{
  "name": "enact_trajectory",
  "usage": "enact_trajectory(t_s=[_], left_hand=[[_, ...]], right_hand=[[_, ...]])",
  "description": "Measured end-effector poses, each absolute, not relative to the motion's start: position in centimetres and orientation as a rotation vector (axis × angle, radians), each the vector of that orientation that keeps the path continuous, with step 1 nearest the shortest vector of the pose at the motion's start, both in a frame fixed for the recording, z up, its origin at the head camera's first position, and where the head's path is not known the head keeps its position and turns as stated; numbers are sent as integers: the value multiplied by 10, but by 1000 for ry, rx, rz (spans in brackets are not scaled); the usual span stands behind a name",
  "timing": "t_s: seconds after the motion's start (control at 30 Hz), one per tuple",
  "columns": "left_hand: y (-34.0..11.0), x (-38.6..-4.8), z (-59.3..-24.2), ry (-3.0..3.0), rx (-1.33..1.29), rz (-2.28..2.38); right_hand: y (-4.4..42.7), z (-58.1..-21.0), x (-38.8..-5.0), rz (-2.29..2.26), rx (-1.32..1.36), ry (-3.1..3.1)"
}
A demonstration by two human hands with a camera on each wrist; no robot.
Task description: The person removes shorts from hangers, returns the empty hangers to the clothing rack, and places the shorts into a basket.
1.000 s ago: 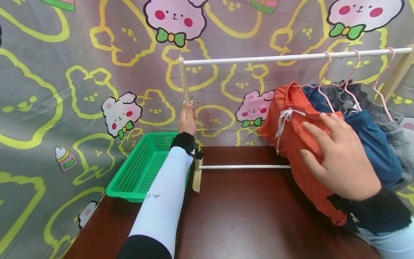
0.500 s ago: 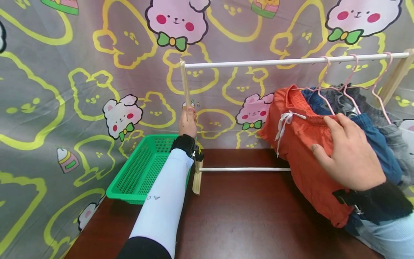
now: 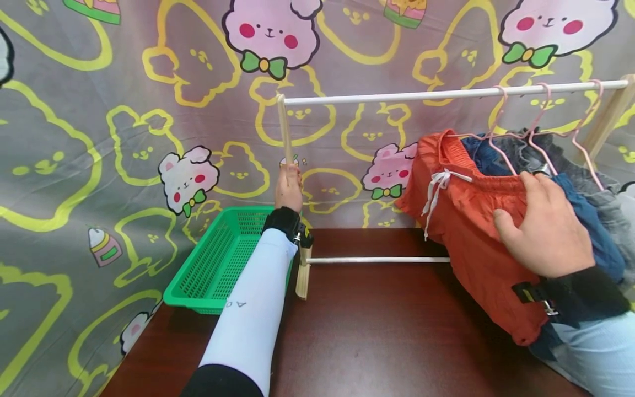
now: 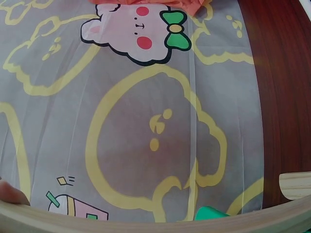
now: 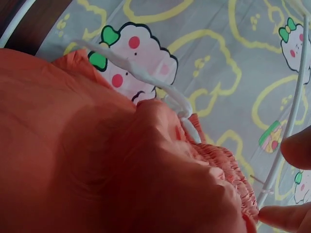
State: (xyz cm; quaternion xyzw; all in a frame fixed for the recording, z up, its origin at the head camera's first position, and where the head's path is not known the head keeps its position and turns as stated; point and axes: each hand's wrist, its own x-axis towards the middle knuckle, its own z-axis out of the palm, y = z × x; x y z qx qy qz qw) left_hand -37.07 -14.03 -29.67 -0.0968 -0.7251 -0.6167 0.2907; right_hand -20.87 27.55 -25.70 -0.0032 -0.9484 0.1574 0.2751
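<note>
My left hand [image 3: 289, 190] grips the upright wooden post [image 3: 285, 129] at the left end of a clothes rack. Orange shorts [image 3: 471, 220] with a white drawstring [image 3: 436, 187] hang on the rack's right side. Over their right waist corner lies my right hand [image 3: 550, 231], thumb apart from the other fingers. In the right wrist view, a fingertip [image 5: 272, 214] meets the edge of the gathered waistband [image 5: 231, 167], and no pinch shows. Behind the orange pair hang blue shorts [image 3: 590, 220] and grey garments [image 3: 612, 215] on pink hangers [image 3: 541, 149].
A white top rod [image 3: 372, 100] and a lower rod [image 3: 377, 259] join the rack's ends. Left of the rack stands a green mesh basket [image 3: 173, 295] on the dark wooden table [image 3: 372, 331]. A patterned cloth [image 3: 208, 121] hangs behind everything.
My right hand has shifted right and slightly up along the orange shorts, toward the waistband's right corner. The left hand keeps its grip on the post. The view tilted slightly.
</note>
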Motion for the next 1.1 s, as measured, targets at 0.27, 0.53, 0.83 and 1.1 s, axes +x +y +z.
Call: enact_trajectory(t_s=[0.27, 0.53, 0.83, 1.1], left_hand=[[-138, -368, -296, -1934, -259, -1664], [-138, -369, -297, -1921, -268, -1667], [-141, -370, -299, -1920, -277, -1639], [-142, -371, -299, -1924, -276, -1658]], right_hand=[[279, -253, -212, 417, -99, -2551], [281, -254, -213, 402, -130, -2548], [284, -255, -220, 418, -77, -2612], [286, -256, -218, 456, -80, -2504]])
